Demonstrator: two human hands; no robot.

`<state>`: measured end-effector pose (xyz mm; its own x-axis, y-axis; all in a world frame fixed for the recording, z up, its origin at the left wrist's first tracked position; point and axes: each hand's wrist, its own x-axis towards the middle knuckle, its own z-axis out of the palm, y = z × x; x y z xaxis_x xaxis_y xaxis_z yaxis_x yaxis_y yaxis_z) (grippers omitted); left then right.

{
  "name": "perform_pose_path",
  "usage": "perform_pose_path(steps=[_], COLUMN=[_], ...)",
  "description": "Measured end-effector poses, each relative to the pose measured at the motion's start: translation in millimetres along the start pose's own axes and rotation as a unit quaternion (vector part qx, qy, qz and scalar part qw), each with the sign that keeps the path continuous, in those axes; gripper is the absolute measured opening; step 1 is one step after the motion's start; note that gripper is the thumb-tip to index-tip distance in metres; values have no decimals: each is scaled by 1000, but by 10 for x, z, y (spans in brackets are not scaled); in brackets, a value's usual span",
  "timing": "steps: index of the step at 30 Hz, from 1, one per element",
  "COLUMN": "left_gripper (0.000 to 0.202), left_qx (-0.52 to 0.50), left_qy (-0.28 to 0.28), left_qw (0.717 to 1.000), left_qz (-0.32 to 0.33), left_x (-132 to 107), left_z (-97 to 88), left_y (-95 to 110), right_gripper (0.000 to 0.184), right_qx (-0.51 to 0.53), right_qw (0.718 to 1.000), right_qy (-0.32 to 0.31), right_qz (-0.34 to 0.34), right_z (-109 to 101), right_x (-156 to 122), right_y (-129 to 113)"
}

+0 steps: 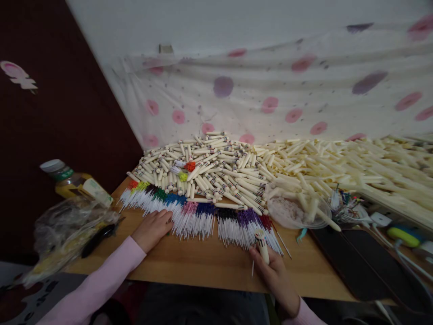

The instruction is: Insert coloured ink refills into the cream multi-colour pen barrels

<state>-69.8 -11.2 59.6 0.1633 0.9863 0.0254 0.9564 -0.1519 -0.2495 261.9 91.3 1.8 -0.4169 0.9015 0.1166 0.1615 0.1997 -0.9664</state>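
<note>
My right hand [272, 273] is closed around a cream multicolour pen barrel [261, 253], held upright with its open end and coloured tips facing up. A thin white pen refill [252, 268] pokes out below its fingers. My left hand [153, 230] rests at the front of the row of white refills [199, 225]; its fingers are bent and close together, their tips partly hidden. Coloured ends group the refills from orange and yellow through blue, pink and black to purple and red. Behind them lies a heap of cream pen barrels [216, 167] with dark striped ends.
More cream tubes [338, 158] are piled at the back right. A clear plastic bowl [297, 212] stands before them. Two dark phones [368, 262] and a power strip [389, 205] lie right. A bottle [79, 183], plastic bag [72, 225] and black-handled tool [98, 239] are left.
</note>
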Motion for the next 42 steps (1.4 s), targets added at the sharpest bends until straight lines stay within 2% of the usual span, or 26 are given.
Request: perform_pose_path(steps=[8, 16, 22, 25, 28, 30, 31, 33, 35, 37, 39, 42], left_gripper=[26, 24, 25, 30, 27, 24, 21, 13, 7, 6, 9, 20], left_qx=[16, 0, -22, -37, -64, -128, -174, -255, -288, -292, -282, -265], left_qy=[22, 26, 36, 41, 54, 88, 107, 125, 112, 95, 91, 128], left_qw=[999, 998, 996, 994, 991, 987, 979, 941, 905, 896, 898, 894], left_qz=[36, 63, 74, 92, 104, 49, -19, -183, -294, -320, -326, -337], left_x=[26, 45, 70, 67, 12, -32, -45, -40, 4, 55, 82, 58], left_z=[39, 127, 197, 145, 9, -72, -87, -42, 87, 228, 284, 123], left_y=[-154, -321, -369, -392, -474, -577, -641, -785, -932, -1043, -1052, -773], right_gripper=[53, 45, 49, 45, 44, 41, 39, 37, 38, 39, 41, 46], right_qx=[-27, -4, 10, 18, 13, 2, -4, -12, -10, 9, 48, 121], right_qw=[999, 997, 990, 985, 983, 985, 986, 987, 987, 986, 985, 978], right_qy=[11, 16, 66, 91, 108, 98, 91, 80, 82, 88, 80, 53], right_qz=[23, 69, 123, 143, 148, 143, 140, 137, 139, 143, 147, 159], right_z=[-18, -23, -4, 28, 36, 33, 36, 69, 159, 311, 509, 819], right_x=[4, -44, -59, -71, -77, -81, -83, -78, -56, -15, 41, 147], right_y=[31, 146, 155, 114, 110, 135, 152, 177, 171, 109, -7, -208])
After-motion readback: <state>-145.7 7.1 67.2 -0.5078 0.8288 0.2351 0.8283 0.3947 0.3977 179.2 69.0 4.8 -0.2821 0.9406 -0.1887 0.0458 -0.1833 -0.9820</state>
